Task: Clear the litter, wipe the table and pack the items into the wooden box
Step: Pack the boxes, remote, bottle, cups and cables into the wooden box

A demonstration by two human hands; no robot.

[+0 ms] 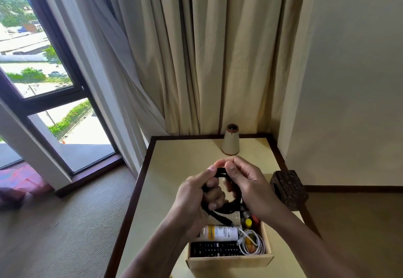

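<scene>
You held a black cord (220, 171), wound into a loop, in both hands just above the pale wooden box (229, 263). Your left hand (194, 194) gripped the left side of the loop, its fingers (214, 199) curled round the strands and the thumb laid along the top. Your right hand (248, 187) pinched the top of the loop between thumb and forefinger, the other fingers curled behind it. A loose end of the cord hung down towards the box.

The box stood open at the near end of the bench (185, 157). Inside it a black remote (216, 249) lay along the front wall, with a white bottle (220, 233) on its side behind it and a coiled white cable (253, 242) to the right. Further back were a woven item (231, 216) and a small yellow-capped thing (248, 222); what those were I cannot tell.

At the far edge of the bench stood a cream cone (230, 140) with a dark rim, and a dark carved box (290, 188) sat at the right edge.
</scene>
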